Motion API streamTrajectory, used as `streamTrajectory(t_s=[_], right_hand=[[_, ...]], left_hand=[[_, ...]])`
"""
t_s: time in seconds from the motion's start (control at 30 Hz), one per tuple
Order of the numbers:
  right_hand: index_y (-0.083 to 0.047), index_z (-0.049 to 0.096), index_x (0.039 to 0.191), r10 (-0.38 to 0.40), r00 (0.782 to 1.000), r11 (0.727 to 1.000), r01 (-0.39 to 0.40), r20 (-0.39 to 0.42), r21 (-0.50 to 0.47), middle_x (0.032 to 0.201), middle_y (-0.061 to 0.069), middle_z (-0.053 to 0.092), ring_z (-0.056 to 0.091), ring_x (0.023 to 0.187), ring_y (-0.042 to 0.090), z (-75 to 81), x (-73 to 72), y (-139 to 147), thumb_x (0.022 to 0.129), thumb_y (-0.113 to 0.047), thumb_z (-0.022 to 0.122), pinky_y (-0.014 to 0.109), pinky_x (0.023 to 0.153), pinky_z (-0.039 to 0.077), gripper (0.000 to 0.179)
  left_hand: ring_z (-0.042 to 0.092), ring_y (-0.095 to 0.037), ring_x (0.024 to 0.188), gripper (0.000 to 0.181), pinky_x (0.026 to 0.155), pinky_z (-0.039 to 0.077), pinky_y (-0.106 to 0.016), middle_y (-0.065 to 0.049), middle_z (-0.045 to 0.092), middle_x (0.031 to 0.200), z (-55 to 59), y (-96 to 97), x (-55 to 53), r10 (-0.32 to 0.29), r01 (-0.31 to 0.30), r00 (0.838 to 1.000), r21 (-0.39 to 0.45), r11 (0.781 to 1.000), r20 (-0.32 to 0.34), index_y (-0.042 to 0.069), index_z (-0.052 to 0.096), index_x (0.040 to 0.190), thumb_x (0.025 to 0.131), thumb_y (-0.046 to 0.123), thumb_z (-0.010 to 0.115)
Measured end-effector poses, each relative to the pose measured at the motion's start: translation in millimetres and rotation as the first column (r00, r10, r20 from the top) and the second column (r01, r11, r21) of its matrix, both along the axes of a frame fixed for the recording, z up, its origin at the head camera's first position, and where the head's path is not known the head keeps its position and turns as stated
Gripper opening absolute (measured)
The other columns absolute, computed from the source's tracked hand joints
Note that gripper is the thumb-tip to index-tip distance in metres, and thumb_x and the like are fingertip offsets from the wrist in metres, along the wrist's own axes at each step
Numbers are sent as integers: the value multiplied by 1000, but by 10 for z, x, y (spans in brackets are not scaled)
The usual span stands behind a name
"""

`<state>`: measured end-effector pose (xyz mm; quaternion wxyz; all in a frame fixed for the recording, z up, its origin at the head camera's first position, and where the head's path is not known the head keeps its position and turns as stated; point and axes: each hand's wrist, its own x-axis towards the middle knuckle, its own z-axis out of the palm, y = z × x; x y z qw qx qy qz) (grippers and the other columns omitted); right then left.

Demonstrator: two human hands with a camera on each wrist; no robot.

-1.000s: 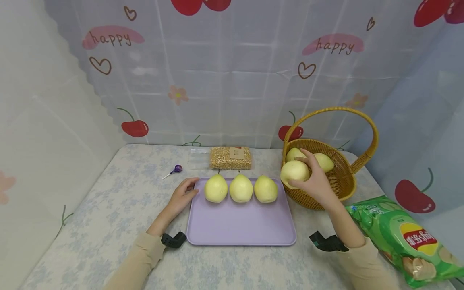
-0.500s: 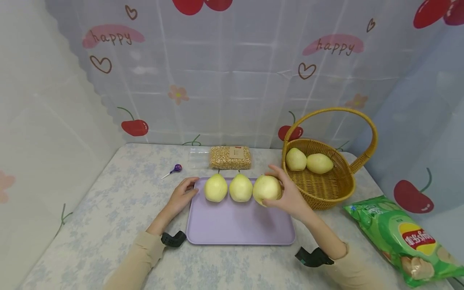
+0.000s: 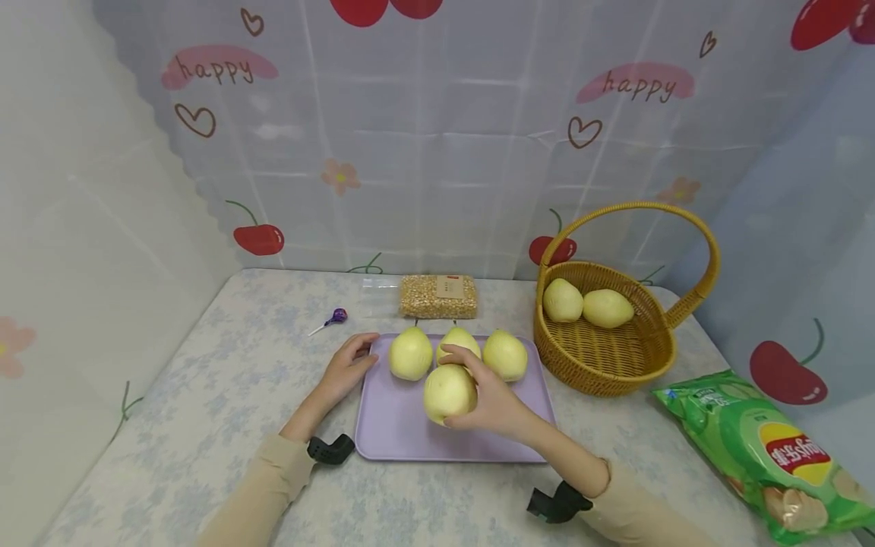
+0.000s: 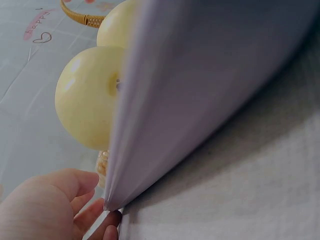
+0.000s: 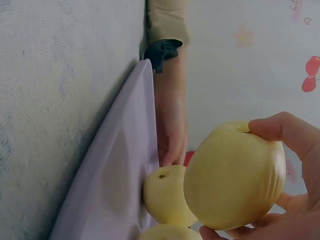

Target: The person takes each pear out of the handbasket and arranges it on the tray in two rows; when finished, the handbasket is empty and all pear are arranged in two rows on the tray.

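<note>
My right hand [image 3: 495,406] holds a pale yellow-green pear [image 3: 449,393] between thumb and fingers, above the middle of the lilac tray [image 3: 390,437]. The right wrist view shows this held pear [image 5: 235,177] close up, apart from the tray. Three more pears stand in a row along the tray's far side: a left pear [image 3: 410,355], a middle pear [image 3: 459,340] partly hidden by my hand, and a right pear [image 3: 505,355]. My left hand [image 3: 346,365] touches the tray's left rim near the far corner, its fingers loosely bent.
A wicker basket [image 3: 557,353] with a tall handle stands at the back right, two pears [image 3: 607,308] inside. Behind the tray lies a bag of corn kernels [image 3: 431,298]. A lollipop [image 3: 338,316] lies at left, a green chip bag [image 3: 766,448] at right.
My right hand has carried the pear out from over the basket, leftward past the right pear, and nearer to me over the tray. My left hand has stayed at the rim.
</note>
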<state>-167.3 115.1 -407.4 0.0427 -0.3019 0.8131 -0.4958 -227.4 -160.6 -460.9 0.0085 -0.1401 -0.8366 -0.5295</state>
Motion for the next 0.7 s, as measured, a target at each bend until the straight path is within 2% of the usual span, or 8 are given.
streamTrajectory(t_s=[0.33,0.7], right_hand=[[-9,32,145,96,995,993,-97,29,65,132,17,53,53,121,28,-210,-44,-284,67,-10,81,35,98,47,93],[-10,26,149,180,976,974,-194,123,114,144,14,44,47,131,23,-288,-49,-441,71,-14,79,36,104,45,95]], left_hand=[[48,-42,125,41,109,40,-52,-27,47,137,10,10,-2,-1,1,1000,-3,1000,7,-8,48,133,94,4,54],[49,-42,123,41,107,42,-53,-27,48,136,-11,-2,-9,2,-2,1000,-5,1000,-11,-8,49,133,94,3,54]])
